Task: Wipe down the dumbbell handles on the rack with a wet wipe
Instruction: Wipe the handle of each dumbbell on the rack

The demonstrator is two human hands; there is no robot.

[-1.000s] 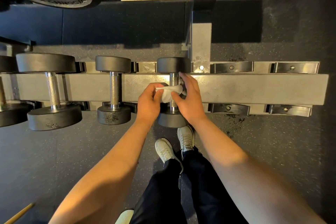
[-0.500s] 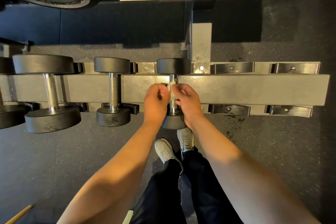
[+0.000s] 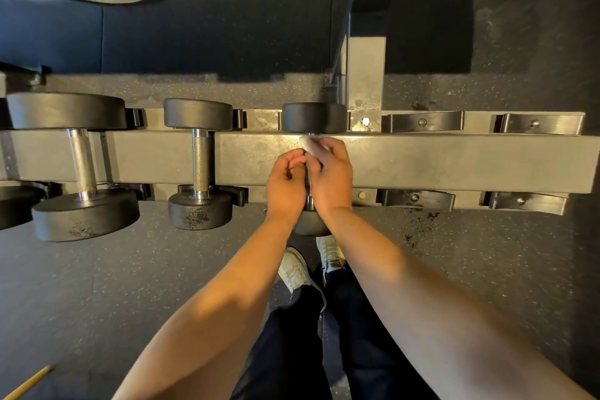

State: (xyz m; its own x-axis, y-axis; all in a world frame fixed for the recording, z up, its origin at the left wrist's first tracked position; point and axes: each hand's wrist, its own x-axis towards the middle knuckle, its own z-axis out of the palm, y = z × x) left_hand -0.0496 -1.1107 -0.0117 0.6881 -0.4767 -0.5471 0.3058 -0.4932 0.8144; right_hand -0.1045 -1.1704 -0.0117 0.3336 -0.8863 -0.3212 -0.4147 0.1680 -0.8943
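**A:** Which step is in hand?

**B:** Wiping the rightmost dumbbell's handle [image 3: 309,187]. The right hand [image 3: 331,175] pinches the wet wipe [image 3: 311,143] round it. The left hand [image 3: 285,182] curls alongside; what it holds, I cannot tell.

**A:** And the wipe?

**B:** A crumpled white wad at twelve o'clock of the hands, just beside the far head [image 3: 313,118]. Next, I judge, it moves to the knurled handle [image 3: 200,161] at nine o'clock.

Both forearms reach fwd, bare, wrists close together. R grip [image 3: 331,177] curled round wipe [image 3: 313,143]; L grip [image 3: 285,185] fingers curled, just beside R.
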